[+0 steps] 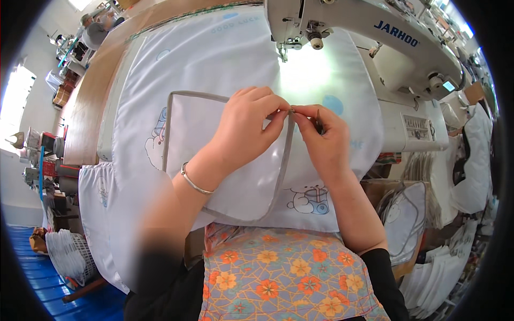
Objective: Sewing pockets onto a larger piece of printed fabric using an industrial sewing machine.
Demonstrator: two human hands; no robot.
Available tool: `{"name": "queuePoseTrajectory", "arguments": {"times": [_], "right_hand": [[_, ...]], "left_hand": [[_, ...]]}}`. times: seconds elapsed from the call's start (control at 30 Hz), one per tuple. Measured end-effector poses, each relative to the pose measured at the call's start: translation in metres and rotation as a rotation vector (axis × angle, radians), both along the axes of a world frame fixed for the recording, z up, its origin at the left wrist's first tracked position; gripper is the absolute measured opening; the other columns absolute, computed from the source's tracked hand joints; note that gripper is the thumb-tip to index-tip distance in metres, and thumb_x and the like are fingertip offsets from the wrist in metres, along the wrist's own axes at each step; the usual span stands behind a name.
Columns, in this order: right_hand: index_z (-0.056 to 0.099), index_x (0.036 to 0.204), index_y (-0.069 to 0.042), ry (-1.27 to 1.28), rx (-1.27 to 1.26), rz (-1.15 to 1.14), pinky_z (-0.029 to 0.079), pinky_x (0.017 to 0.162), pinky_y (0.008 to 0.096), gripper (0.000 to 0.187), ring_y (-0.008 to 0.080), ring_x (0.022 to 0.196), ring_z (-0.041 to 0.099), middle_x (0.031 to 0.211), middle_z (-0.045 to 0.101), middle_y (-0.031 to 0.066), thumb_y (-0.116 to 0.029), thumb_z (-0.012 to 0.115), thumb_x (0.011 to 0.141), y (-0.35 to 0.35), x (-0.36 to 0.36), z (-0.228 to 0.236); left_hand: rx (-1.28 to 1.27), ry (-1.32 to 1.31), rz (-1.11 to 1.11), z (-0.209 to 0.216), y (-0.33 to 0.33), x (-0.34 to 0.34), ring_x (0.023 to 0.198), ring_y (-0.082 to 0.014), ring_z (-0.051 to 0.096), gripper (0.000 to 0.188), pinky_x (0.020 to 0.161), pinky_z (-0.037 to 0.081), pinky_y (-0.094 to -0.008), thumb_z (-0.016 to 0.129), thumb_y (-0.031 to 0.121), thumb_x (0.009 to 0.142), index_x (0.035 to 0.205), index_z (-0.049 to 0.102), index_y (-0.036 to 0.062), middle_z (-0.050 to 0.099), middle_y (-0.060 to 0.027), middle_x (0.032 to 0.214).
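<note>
A white fabric panel with grey edge binding (225,184) lies in front of me over a larger white printed cloth (182,64). My left hand (249,123) pinches the panel's upper right corner between thumb and fingers. Close against it, my right hand (324,131) pinches the same bound corner from the other side. Just what sits between the fingertips is too small to make out beyond the grey binding. Beyond my hands stands a white sewing machine (369,32). Its needle and presser foot (284,51) are above the lit printed cloth, apart from my hands.
A wooden table edge (88,112) runs along the left. Bound panels (404,222) are stacked at the right, beside more white pieces (436,275). A white basket (69,257) stands low at the left. A floral apron (289,273) covers my lap.
</note>
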State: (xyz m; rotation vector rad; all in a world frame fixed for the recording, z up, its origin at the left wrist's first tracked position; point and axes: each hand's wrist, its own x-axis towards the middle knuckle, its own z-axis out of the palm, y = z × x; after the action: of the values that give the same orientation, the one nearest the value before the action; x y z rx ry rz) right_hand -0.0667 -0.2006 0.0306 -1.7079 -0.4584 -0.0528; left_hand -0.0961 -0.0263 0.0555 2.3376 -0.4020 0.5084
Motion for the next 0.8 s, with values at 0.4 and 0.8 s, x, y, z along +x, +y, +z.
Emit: {"name": "queuePoseTrajectory", "arguments": {"times": [0.4, 0.8], "right_hand": [[0.069, 0.088, -0.001, -0.040, -0.357, 0.222, 0.037, 0.056, 0.0246, 0.010, 0.0051, 0.060, 0.043, 0.068, 0.056, -0.0018, -0.011, 0.070, 0.086, 0.007, 0.061, 0.028], [0.070, 0.094, -0.007, -0.221, -0.710, 0.012, 0.050, 0.068, 0.0327, 0.016, 0.0201, 0.072, 0.065, 0.077, 0.069, 0.0068, -0.021, 0.067, 0.085, 0.042, 0.173, -0.034]], "left_hand": [[0.156, 0.101, 0.128, 0.010, 0.033, 0.014, 0.087, -0.0347, 0.062, 0.011, 0.083, 0.049, -0.0439, 0.060, 0.006, 0.089, 0.097, 0.068, 0.0070, 0.066, -0.0105, 0.095], [0.473, -0.144, -0.011, -0.056, 0.030, 0.097, 0.120, -0.0273, 0.057, 0.028, 0.105, 0.042, -0.0405, 0.060, 0.015, 0.091, 0.114, 0.066, 0.0016, 0.064, -0.0103, 0.117]]}}
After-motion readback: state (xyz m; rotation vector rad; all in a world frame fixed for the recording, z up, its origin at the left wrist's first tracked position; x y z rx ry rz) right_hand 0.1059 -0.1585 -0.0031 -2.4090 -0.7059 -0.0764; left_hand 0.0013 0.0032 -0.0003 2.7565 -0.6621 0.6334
